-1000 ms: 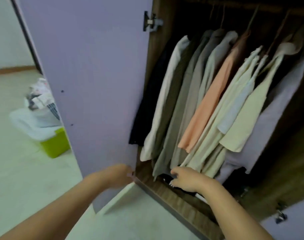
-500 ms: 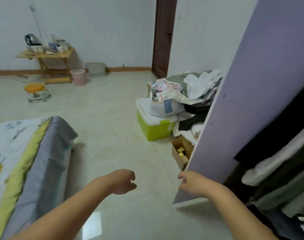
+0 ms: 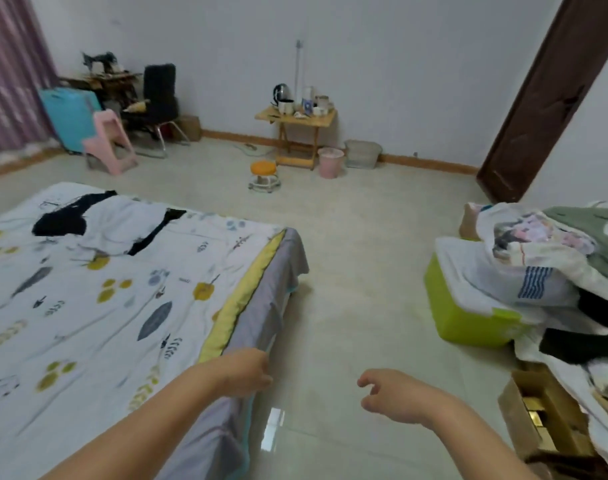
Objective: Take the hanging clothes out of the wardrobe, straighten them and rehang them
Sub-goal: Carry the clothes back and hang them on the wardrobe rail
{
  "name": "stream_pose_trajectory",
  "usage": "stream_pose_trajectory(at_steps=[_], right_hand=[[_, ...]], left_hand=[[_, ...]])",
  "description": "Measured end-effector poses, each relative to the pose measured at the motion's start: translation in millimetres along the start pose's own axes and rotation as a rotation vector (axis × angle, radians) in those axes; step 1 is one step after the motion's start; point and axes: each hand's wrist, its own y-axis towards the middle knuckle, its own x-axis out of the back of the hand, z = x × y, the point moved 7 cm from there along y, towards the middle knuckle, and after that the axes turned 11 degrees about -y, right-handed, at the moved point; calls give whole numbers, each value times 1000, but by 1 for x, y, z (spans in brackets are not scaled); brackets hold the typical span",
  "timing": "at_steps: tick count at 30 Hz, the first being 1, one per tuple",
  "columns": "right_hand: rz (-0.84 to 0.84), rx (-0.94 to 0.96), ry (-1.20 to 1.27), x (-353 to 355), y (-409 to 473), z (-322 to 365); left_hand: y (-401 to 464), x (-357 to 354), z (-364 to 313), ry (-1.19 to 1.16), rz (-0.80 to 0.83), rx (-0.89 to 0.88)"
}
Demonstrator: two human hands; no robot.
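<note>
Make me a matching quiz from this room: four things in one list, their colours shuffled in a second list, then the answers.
Things:
1. suitcase
2. storage box
3. small bin
4. round stool

Colours:
A. pink
B. orange
C. light blue
D. lime green

Pairs: 1-C, 2-D, 3-A, 4-B

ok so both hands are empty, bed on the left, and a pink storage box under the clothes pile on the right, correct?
Not quite: the head view shows the storage box is lime green, not pink. The rest holds: left hand and right hand hold nothing, the bed is on the left, and the clothes pile sits on the box.
</note>
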Motion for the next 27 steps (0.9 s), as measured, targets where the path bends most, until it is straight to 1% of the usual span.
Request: stream_pose_trajectory(at_steps=[4, 7, 12, 15, 19, 24, 27], right_hand=[[34, 88, -92, 33, 58, 35], [37, 156, -143, 65, 106, 55], [25, 238, -255, 125, 183, 74], [46, 283, -344, 158, 223, 89], [46, 385, -475, 192, 268, 130], [123, 486, -497, 209, 339, 193], [119, 506, -475, 222, 387, 229]], left_hand=[[21, 23, 48, -117, -28, 57], [43, 53, 76, -198, -57, 155], [81, 120, 113, -358, -241, 284], [100, 146, 129, -428, -308, 339], [114, 170, 160, -475, -362, 433], [135, 210, 211, -547, -408, 524], [156, 234, 252, -597, -447, 563]])
